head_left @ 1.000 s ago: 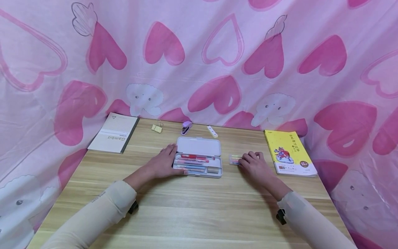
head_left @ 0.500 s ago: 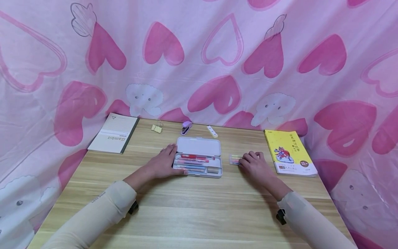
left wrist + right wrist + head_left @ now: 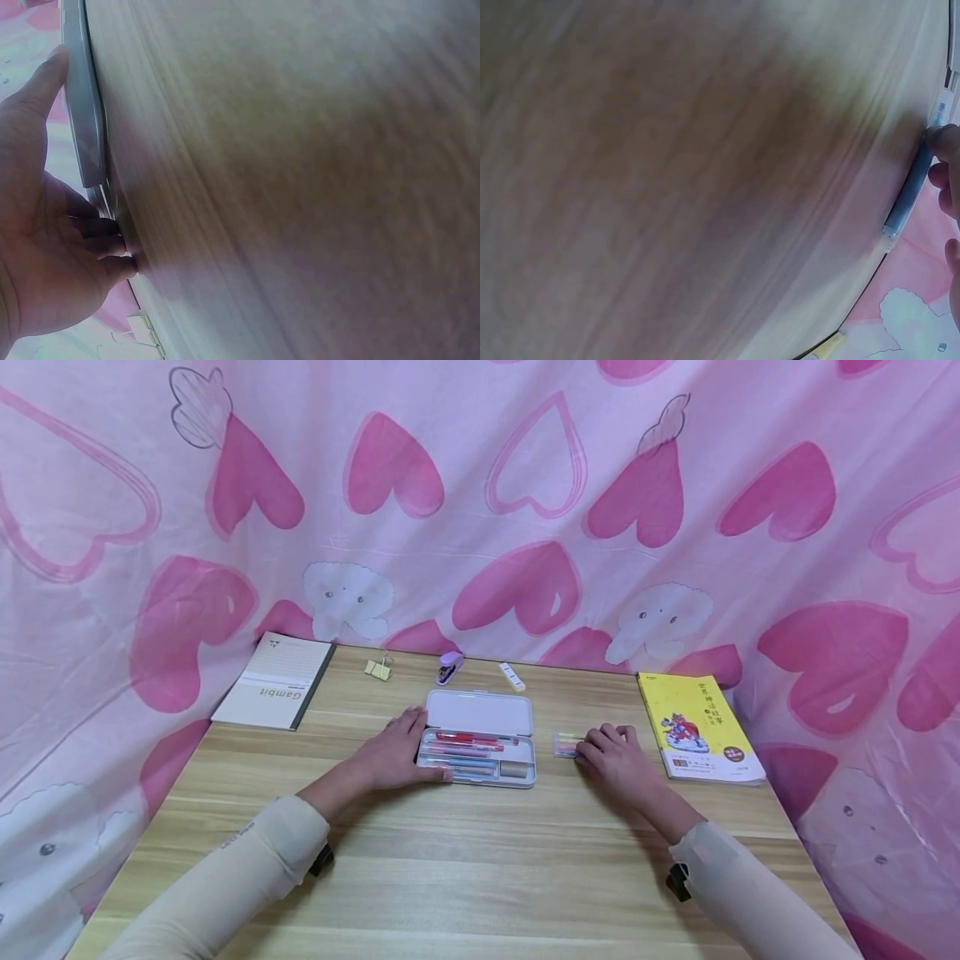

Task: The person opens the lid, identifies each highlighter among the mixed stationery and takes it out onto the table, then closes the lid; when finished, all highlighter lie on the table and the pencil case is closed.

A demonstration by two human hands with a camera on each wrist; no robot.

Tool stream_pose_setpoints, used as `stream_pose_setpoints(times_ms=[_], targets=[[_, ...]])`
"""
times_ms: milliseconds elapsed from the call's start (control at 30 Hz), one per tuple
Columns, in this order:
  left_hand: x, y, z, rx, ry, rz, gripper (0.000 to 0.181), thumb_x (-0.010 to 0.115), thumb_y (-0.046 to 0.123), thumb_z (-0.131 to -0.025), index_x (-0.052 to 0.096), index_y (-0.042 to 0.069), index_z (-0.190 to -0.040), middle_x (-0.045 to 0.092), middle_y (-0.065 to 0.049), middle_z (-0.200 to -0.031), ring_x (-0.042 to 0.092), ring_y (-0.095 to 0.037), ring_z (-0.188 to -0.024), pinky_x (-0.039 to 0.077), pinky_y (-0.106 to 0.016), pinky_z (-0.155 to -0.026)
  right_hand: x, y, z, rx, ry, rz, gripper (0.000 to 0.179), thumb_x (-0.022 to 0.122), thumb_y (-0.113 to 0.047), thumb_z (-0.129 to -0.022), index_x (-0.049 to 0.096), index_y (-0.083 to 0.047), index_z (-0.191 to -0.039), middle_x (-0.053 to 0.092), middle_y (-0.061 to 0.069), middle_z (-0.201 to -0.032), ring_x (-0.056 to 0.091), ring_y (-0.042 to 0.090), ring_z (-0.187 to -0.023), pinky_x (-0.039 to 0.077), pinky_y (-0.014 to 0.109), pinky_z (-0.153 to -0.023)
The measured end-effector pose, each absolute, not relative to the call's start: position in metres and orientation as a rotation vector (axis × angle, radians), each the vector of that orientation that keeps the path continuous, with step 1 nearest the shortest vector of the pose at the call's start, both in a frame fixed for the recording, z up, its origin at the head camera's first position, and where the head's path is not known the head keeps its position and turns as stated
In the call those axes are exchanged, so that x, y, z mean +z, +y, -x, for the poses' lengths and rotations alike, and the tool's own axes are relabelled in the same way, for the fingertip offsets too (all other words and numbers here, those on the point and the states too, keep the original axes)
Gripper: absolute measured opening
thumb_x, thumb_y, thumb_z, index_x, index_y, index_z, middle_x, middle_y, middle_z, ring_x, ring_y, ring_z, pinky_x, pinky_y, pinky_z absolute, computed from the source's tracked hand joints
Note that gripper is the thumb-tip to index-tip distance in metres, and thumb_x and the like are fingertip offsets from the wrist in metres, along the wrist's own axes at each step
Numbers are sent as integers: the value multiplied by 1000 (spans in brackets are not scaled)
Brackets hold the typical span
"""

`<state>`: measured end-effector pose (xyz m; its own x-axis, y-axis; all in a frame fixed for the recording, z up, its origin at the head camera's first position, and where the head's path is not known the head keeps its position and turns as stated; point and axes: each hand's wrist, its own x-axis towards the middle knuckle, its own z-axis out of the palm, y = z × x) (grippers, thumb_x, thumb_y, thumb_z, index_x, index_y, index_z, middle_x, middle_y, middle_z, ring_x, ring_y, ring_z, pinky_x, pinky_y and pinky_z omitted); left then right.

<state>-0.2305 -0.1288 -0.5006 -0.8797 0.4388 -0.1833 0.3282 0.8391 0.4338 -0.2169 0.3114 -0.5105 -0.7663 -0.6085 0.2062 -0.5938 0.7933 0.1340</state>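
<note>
A white pencil case (image 3: pixel 517 783) lies with its lid (image 3: pixel 480 713) raised back, holding several pens and a grey block-like piece (image 3: pixel 513 770). My left hand (image 3: pixel 386 756) holds the case's left end, the thumb along the front edge and the other fingers at the left side near the hinge. In the left wrist view, the thumb touches the case's side (image 3: pixel 82 105). To the right, my right hand (image 3: pixel 615 764) grips a small clear pack of coloured markers (image 3: pixel 564 745), its right part hidden beneath the fingers. A blue marker (image 3: pixel 911 184) of that pack shows in the right wrist view.
Along the back edge stand a yellow binder clip (image 3: pixel 378 669), a purple stapler (image 3: pixel 449 667) and a small white-and-yellow strip (image 3: pixel 513 677). A notebook (image 3: pixel 273 683) lies at the left, a yellow book (image 3: pixel 693 727) at the right. A heart-patterned curtain (image 3: pixel 480 527) surrounds the wooden table (image 3: pixel 480 877).
</note>
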Motion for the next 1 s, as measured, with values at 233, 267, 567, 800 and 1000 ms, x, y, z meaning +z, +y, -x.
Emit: stream_pose_setpoints(times_ms=[233, 267, 567, 800, 1000], targets=[[-501, -129, 231, 579, 2747, -584, 137, 71, 85, -88, 16, -6, -174, 18, -26, -184, 19, -46, -171, 25, -61, -138, -509, 308, 218, -42, -2733, -949, 29, 86, -30, -99, 80, -16, -124, 73, 3, -120, 60, 26, -114, 49, 55, -105], [-501, -129, 231, 581, 2748, -585, 137, 71, 85, -88, 17, -6, -174, 18, -26, -184, 19, -46, -171, 25, -61, -138, -508, 306, 218, -32, -2739, -953, 29, 86, -31, -99, 80, -17, -124, 73, 3, -120, 60, 26, -115, 49, 55, -106], [-501, -130, 231, 582, 2741, -582, 137, 71, 85, -88, 16, -6, -174, 17, -25, -184, 18, -46, -172, 24, -60, -139, -500, 278, 226, 81, -2747, -1022, 25, 84, -28, -101, 80, -17, -124, 73, 2, -119, 58, 24, -113, 47, 55, -107], [-503, -130, 232, 573, 2745, -596, 137, 70, 86, -88, 16, -7, -174, 17, -26, -184, 18, -46, -172, 23, -59, -139, -497, 245, 232, 109, -2725, -1091, 26, 80, -27, -104, 80, -14, -126, 74, 4, -119, 60, 26, -113, 50, 55, -107], [-502, -129, 233, 548, 2741, -585, 138, 69, 87, -88, 15, -5, -174, 15, -24, -185, 17, -45, -172, 23, -59, -139, -502, 219, 234, 77, -2714, -1167, 29, 74, -31, -108, 78, -14, -131, 76, 3, -121, 61, 24, -113, 52, 50, -106]])
